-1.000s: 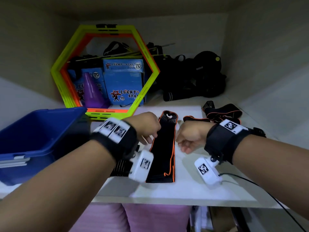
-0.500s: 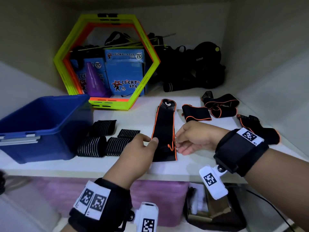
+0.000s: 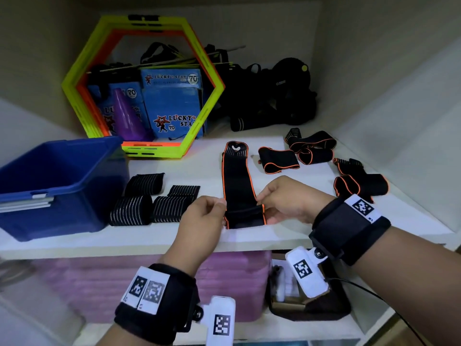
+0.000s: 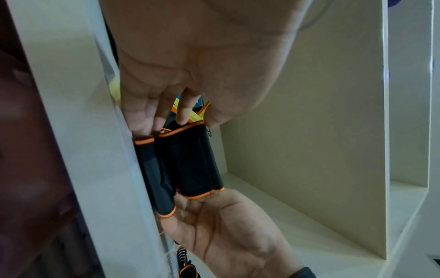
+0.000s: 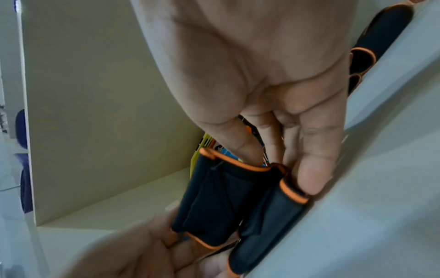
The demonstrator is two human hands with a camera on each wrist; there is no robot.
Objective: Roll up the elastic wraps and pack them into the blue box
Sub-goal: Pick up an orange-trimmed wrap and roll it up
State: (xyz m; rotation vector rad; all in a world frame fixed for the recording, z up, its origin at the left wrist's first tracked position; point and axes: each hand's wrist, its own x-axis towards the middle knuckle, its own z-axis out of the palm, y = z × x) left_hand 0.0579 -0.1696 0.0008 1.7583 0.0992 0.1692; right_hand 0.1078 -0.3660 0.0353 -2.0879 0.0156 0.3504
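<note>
My left hand (image 3: 199,216) and right hand (image 3: 287,201) pinch opposite edges of black wrap (image 3: 237,181), near end folded over between them on shelf (image 3: 249,238). Blue box (image 3: 50,176) well left of my left hand.

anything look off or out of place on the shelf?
Nothing damaged or spilled. Both hands, left hand and right hand, pinch the near end of the orange-trimmed wrap, just starting its roll. The blue box sits upright.

Blue packets (image 3: 174,106) inside the hexagon frame (image 3: 204,113) are showing "LUCKY STAR" and a circled "70"; the packet behind the purple cone (image 3: 126,116) is showing "70" too.
</note>
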